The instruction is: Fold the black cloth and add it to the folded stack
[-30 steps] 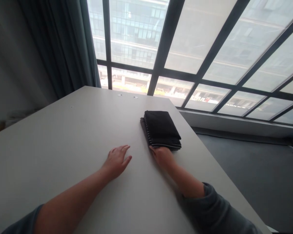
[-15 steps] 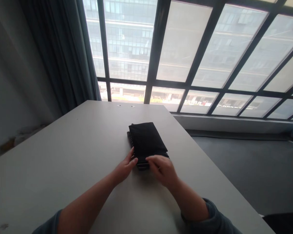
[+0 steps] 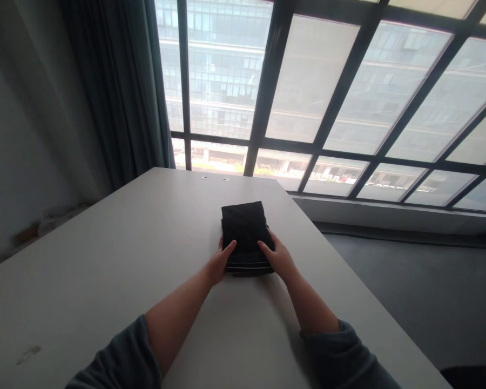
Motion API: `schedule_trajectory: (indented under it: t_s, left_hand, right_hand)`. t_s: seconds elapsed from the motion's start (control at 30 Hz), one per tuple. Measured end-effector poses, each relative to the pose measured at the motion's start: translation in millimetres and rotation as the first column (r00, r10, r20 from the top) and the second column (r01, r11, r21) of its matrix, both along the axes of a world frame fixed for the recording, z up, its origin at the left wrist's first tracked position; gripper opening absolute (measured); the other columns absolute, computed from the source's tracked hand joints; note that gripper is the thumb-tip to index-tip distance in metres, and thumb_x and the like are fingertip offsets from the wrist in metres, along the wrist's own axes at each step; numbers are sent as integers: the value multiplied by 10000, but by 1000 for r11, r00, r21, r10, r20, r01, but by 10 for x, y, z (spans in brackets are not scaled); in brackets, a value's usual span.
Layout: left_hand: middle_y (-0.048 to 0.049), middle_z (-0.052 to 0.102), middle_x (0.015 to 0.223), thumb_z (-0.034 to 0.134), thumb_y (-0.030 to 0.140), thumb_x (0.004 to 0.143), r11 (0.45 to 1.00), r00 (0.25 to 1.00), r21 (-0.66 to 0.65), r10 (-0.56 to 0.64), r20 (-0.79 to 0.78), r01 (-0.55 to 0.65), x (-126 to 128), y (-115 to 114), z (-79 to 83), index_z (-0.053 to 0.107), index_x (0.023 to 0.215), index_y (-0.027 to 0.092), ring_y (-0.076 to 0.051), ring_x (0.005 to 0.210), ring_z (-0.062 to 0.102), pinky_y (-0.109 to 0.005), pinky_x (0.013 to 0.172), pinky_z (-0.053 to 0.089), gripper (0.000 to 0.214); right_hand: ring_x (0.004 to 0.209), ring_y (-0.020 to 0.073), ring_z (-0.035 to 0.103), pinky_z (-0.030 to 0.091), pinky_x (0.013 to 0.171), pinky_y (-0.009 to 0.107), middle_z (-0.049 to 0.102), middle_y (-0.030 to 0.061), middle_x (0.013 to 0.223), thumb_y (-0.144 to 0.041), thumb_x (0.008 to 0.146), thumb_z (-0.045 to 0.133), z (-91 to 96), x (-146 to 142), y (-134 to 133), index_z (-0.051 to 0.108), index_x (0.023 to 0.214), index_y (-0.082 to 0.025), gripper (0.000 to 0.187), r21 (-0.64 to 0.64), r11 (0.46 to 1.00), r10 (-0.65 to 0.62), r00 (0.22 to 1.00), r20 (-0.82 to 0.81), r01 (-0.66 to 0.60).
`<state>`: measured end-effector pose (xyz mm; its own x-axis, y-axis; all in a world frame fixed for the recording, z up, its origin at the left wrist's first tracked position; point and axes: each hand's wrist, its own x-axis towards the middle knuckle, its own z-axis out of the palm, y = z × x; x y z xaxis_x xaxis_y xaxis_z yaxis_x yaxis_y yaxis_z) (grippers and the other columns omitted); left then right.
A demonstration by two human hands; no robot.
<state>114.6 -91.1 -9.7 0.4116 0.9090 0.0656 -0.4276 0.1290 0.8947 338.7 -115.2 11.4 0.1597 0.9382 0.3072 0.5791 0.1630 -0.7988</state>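
A neat stack of black notebooks (image 3: 245,227) lies on the white table, thin pale lines showing between the layers along its near edge. My left hand (image 3: 220,263) grips the stack's left side, thumb on the top cover and fingers down along the edge. On the opposite side my right hand (image 3: 279,256) holds it the same way, its thumb resting on top. The fingers of both hands are partly hidden behind the stack's sides.
The white table (image 3: 162,232) stretches toward large framed windows (image 3: 316,81). Two small round fittings sit near its far edge. A dark curtain (image 3: 117,81) hangs at the left. Past the table's right edge lies grey floor (image 3: 409,286).
My right hand has moved from the near edge to the stack's right side and now grips it. The stack is squarer, its layers more aligned. The view has shifted slightly.
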Motion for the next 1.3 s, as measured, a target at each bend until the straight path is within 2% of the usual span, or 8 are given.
schedule_trajectory:
  t_s: [0.17,0.33,0.6,0.73,0.83,1.03,1.2,1.3]
  left_hand:
    - [-161,621,1507,807,536,862,999,999,-32,34,-40,-35,32,162,-70,514,1544,219,-371,1358,618,-505,1134,531,808]
    - [-177,756,1252,751,557,841,985,927,12,166,-337,-173,-434,231,-109,648,1376,137,-379,1112,732,-515,937,615,688]
    - [-162,745,1317,523,528,963,793,396,552,608,-688,-258,-1466,242,102,728,1292,163,-371,1262,671,-488,1111,495,533]
    - [-155,725,1362,437,574,1029,723,313,659,688,-655,-208,-1437,132,254,678,1393,165,-347,1286,666,-478,1132,493,598]
    - [-139,706,1401,453,625,1029,709,373,672,695,-614,-215,-1310,25,292,619,1474,183,-338,1313,654,-455,1141,497,649]
    - [-190,647,1465,396,745,1012,879,881,474,184,-436,51,-1202,-121,192,493,1584,150,-372,1343,628,-511,1130,521,831]
    - [-154,432,1665,794,514,862,695,695,688,388,-605,210,-1117,-119,127,441,1633,256,-399,1534,410,-557,1273,349,886]
    - [-170,331,1713,858,464,801,563,609,783,531,-589,266,-1068,-128,153,422,1638,257,-416,1575,325,-579,1280,317,966]
  right_hand:
    - [1540,414,376,222,1254,708,447,187,1631,-485,987,551,125,-261,-3,552,1555,-187,641,34,981,-189,926,328,189]
    - [1569,351,353,232,1265,658,389,185,1670,-456,1032,547,248,-916,-145,360,1678,-260,701,109,986,53,855,516,-127]
    - [1438,314,487,110,1310,627,625,140,1447,-309,979,631,-22,-1207,-308,546,1567,-268,595,-73,901,336,580,742,-428]
    - [1441,306,480,82,1325,605,643,126,1420,-317,965,653,-65,-1156,-300,586,1530,-256,572,-58,898,339,600,725,-437]
    - [1452,318,483,105,1328,593,609,155,1476,-380,945,699,-58,-1197,-300,484,1613,-225,719,-28,913,317,663,679,-407]
    - [1451,306,507,285,1295,524,502,178,1594,-331,877,695,-125,-1217,-239,370,1654,-148,862,205,928,224,906,358,-311]
    - [1012,253,685,481,1097,444,759,98,1075,-313,968,556,-89,-1149,-198,725,1132,-172,275,259,918,301,953,32,-299]
    - [797,200,618,526,784,325,708,60,876,-529,1003,546,-50,-1130,-240,695,930,-163,402,171,932,357,893,-274,-320]
